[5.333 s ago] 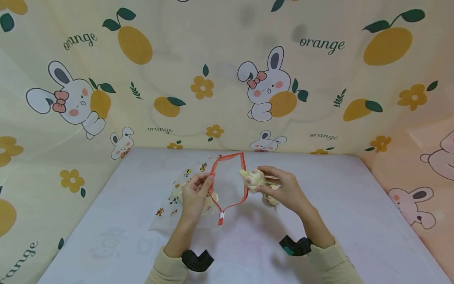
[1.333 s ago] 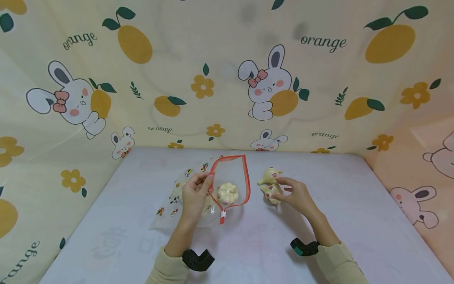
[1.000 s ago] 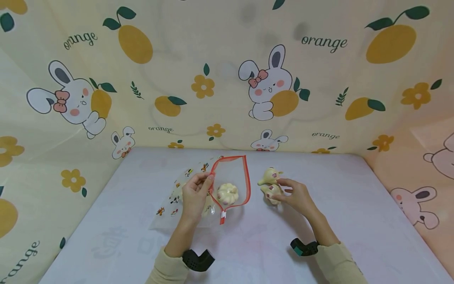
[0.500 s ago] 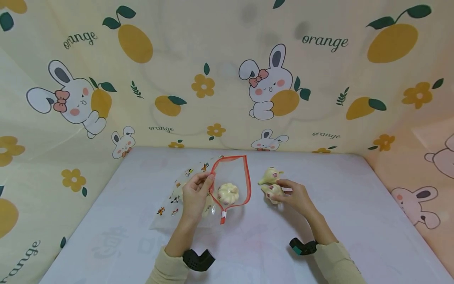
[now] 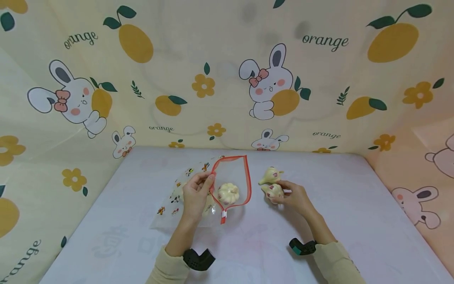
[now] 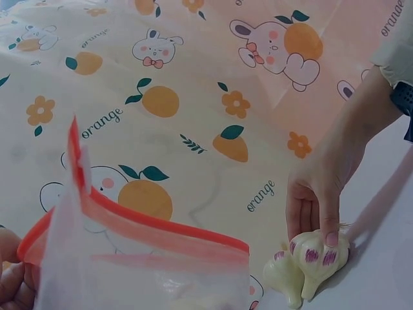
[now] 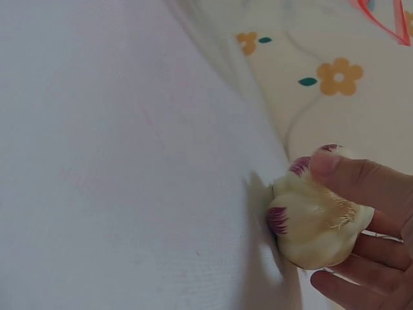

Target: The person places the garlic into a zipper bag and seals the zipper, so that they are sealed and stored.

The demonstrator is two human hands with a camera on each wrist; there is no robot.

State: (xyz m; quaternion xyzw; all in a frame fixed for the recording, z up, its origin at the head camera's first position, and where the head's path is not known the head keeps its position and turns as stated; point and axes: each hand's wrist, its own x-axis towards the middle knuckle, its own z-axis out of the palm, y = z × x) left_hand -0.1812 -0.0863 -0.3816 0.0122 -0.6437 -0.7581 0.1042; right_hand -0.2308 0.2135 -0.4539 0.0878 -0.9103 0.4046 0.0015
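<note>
My left hand (image 5: 195, 195) pinches the rim of a clear plastic zip bag (image 5: 164, 221) printed with small cartoon figures. The bag's red-edged mouth gapes to the right, its white slider at the lower corner. Inside the mouth sits a pale garlic bulb (image 5: 228, 193). With thumb and fingers my right hand (image 5: 294, 196) grips a second garlic bulb (image 5: 273, 192), purple-streaked, low at the table. Another garlic bulb (image 5: 271, 174) lies right behind that one. In the right wrist view, the thumb lies across the gripped bulb (image 7: 316, 226), with fingers around its far side.
A white-covered table (image 5: 248, 252) extends under both hands. Behind it and along the sides hangs a cream cloth (image 5: 227, 51) with rabbits and oranges. A black wrist device (image 5: 198, 260) is worn on the left wrist, and a similar device (image 5: 302, 247) on the right.
Earlier my right hand held a garlic bulb at the bag's mouth; that bulb now sits inside. The right hand has moved to the bulbs at right and closed round the nearer one. The left hand stayed.
</note>
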